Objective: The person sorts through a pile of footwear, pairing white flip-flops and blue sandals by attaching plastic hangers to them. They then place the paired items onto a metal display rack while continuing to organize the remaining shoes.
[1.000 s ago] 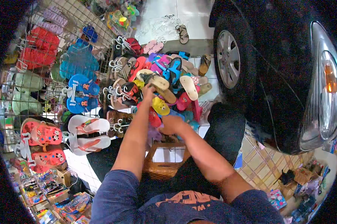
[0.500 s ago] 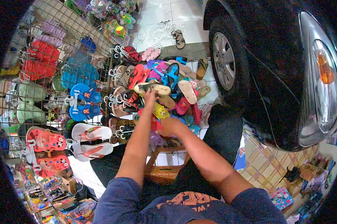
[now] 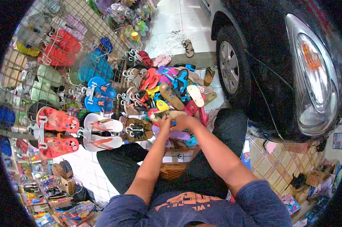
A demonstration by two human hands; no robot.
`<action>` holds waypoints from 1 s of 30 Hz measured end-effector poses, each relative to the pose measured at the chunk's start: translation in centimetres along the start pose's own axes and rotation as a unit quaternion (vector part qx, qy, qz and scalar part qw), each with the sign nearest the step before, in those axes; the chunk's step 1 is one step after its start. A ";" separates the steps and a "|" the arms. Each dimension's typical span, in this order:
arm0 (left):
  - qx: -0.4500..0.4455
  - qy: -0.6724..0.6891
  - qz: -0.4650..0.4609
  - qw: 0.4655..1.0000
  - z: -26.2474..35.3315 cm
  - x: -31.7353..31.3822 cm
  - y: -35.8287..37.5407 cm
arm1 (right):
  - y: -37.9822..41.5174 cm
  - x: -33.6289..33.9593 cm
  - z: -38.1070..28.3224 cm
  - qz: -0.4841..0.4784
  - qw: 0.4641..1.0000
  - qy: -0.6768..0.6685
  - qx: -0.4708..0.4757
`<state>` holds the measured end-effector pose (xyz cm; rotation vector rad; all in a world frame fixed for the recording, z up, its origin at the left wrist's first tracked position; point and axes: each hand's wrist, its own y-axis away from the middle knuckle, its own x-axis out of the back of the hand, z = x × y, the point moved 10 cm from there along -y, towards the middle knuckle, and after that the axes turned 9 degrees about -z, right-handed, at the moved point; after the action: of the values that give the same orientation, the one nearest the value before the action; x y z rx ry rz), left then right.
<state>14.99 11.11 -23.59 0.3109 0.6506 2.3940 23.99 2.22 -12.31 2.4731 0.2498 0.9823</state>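
Observation:
A cream sandal [image 3: 161,114] with a dark patch near its strap is held low over a heap of mixed sandals. My left hand [image 3: 164,123] is closed on its lower edge. Close beside it, my right hand [image 3: 184,122] is curled at the sandal's other end, its fingertips partly hidden. Just beyond the hands lie a yellow sandal [image 3: 162,105] with a face on it and a brown sandal [image 3: 171,97]. A white-soled sandal [image 3: 195,95] rests farther right, and a purple one [image 3: 179,136] sits under my wrists.
On the left, a wire rack [image 3: 103,28] carries blue sandals [image 3: 100,90], red sandals [image 3: 58,120] and white flip-flops [image 3: 103,133] on hangers. A black car [image 3: 271,53] stands close on the right, its wheel [image 3: 230,66] beside the heap. A woven wooden stool [image 3: 172,171] is between my legs.
My left hand has brought the cream sandal from the middle of the heap toward me, next to my right hand. The brown sandal is now more exposed. The view has shifted slightly.

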 end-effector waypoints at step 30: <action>0.067 0.315 -0.019 0.947 1.0 -2.1 3.1 | 2.1 0.1 0.6 -0.067 0.995 -0.016 -0.071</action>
<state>15.36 8.09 -21.27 -0.4340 1.0898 2.4056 24.42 0.18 -11.62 2.3081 0.3205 0.8738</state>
